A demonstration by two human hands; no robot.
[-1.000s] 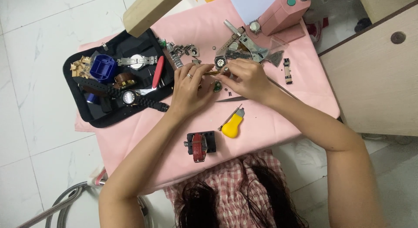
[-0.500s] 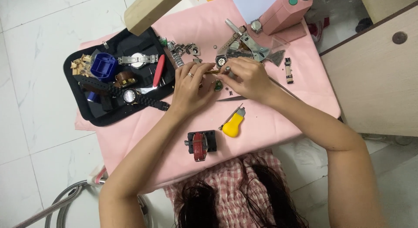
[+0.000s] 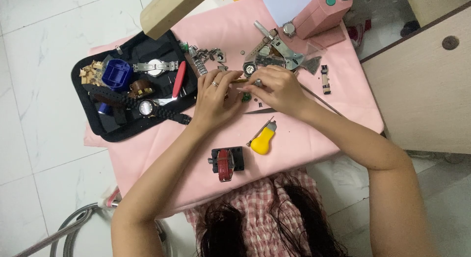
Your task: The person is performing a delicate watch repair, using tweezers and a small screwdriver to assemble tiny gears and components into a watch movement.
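Note:
My left hand [image 3: 214,99] and my right hand [image 3: 276,90] meet fingertip to fingertip over the pink cloth [image 3: 314,124]. Between them they pinch a thin brass-coloured tool [image 3: 234,81] and a small green part [image 3: 245,97]; the fingers hide most of it. A silver watch head [image 3: 249,69] lies just beyond the fingertips. Grey tweezers [image 3: 259,110] lie under my right palm. Nearer to me are a yellow-handled opener [image 3: 262,140] and a black watch holder with a red strap [image 3: 226,162].
An open black tool case [image 3: 112,130] at the left holds watches, a blue box [image 3: 116,74] and a red-handled tool [image 3: 177,79]. Loose metal links [image 3: 205,53], a metal press tool [image 3: 277,51] and a pink box [image 3: 319,15] lie beyond. A wooden cabinet [image 3: 427,85] stands right.
Both hands stay together at the same spot, with only slight finger movement on the small part.

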